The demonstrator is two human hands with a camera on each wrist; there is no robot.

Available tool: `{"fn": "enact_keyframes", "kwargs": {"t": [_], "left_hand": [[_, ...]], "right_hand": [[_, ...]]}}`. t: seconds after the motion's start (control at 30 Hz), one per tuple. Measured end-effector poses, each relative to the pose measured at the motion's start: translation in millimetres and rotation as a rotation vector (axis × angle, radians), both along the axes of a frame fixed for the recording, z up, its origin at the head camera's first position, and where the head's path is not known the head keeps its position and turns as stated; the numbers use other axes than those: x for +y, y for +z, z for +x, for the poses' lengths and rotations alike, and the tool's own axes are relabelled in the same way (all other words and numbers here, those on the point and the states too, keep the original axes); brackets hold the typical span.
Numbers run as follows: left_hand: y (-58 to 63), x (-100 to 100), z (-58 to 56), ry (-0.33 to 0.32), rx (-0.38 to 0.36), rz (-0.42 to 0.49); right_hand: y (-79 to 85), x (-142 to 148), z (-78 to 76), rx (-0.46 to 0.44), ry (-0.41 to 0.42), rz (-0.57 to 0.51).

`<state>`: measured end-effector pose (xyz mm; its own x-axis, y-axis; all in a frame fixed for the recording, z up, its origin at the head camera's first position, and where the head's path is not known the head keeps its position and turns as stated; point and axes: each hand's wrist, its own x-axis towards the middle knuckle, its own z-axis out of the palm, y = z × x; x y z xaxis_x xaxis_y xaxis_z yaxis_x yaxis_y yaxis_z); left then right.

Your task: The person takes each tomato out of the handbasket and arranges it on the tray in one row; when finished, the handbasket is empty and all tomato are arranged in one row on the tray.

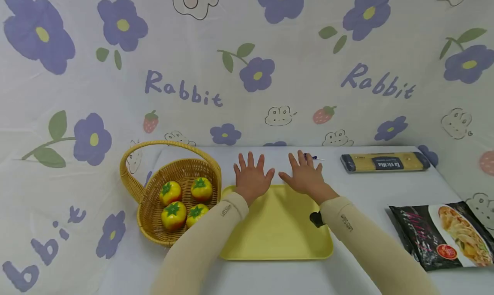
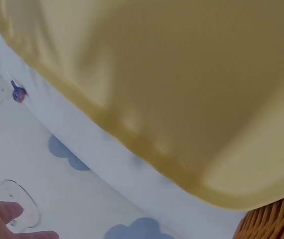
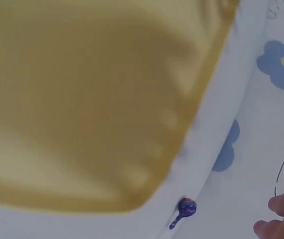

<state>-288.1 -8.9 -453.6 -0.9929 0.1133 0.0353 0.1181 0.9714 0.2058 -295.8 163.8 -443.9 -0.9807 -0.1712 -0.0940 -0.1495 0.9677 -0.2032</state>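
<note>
Both hands are held out over the far edge of a yellow tray (image 1: 275,230), palms down with fingers spread. The left hand (image 1: 251,178) holds nothing; its nearest neighbour on the left is a wicker basket (image 1: 150,213) with several yellow-orange persimmons (image 1: 173,215) with green tops. Nothing is in the right hand (image 1: 306,178) either. Just behind its fingers lies a small wrapped lollipop (image 1: 314,157), also seen as a purple lollipop (image 3: 185,209) in the right wrist view. Only some fingertips (image 2: 7,211) show in the left wrist view. The tray bears shadows but no objects.
At the back right lies a pack of spaghetti (image 1: 386,162) with a dark label. A black food bag (image 1: 428,230) with a noodle picture rests at the front right. The basket's tall handle (image 1: 170,144) arches up at left. A patterned cloth (image 1: 301,63) hangs behind the white table.
</note>
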Motion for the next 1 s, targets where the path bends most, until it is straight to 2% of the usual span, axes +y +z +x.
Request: {"fn": "enact_keyframes", "kwargs": {"t": [0.13, 0.23, 0.33, 0.4, 0.5, 0.63, 0.73, 0.77, 0.8, 0.83, 0.87, 0.9, 1.0], "left_hand": [[2.1, 1.0, 13.3, -0.090, 0.024, -0.005], [4.0, -1.8, 27.4, -0.159, 0.029, 0.018], [5.6, -15.4, 47.6, -0.224, 0.074, 0.073], [7.6, -28.2, 61.7, -0.258, 0.127, 0.140], [11.1, -56.0, 83.2, -0.273, 0.241, 0.245], [15.9, -104.2, 111.3, -0.231, 0.469, 0.363], [22.5, -135.2, 125.5, -0.191, 0.635, 0.438], [25.5, -144.3, 128.3, -0.169, 0.662, 0.443], [28.8, -153.2, 129.7, -0.134, 0.659, 0.457], [32.0, -162.1, 129.5, -0.089, 0.625, 0.457], [34.8, -170.7, 127.8, -0.038, 0.559, 0.450], [37.3, -179.3, 124.8, 0.014, 0.464, 0.427], [40.3, -201.7, 113.2, 0.141, 0.119, 0.325]], "right_hand": [[-13.6, 11.7, 16.5, 0.043, 0.089, 0.017], [-28.7, 22.7, 31.8, 0.099, 0.151, 0.036], [-42.5, 32.7, 49.8, 0.129, 0.195, 0.058], [-48.6, 42.5, 63.2, 0.128, 0.214, 0.066], [-55.7, 55.2, 82.0, 0.112, 0.237, 0.069], [-68.3, 62.0, 101.4, 0.115, 0.268, 0.075], [-75.9, 67.2, 111.9, 0.114, 0.270, 0.067], [-77.4, 68.8, 114.7, 0.105, 0.266, 0.053], [-78.6, 70.5, 116.8, 0.097, 0.261, 0.046], [-79.1, 71.8, 118.6, 0.090, 0.258, 0.037], [-79.6, 73.0, 119.7, 0.084, 0.255, 0.030], [-79.4, 73.8, 120.7, 0.079, 0.254, 0.021], [-78.9, 74.4, 121.7, 0.062, 0.246, 0.013]]}}
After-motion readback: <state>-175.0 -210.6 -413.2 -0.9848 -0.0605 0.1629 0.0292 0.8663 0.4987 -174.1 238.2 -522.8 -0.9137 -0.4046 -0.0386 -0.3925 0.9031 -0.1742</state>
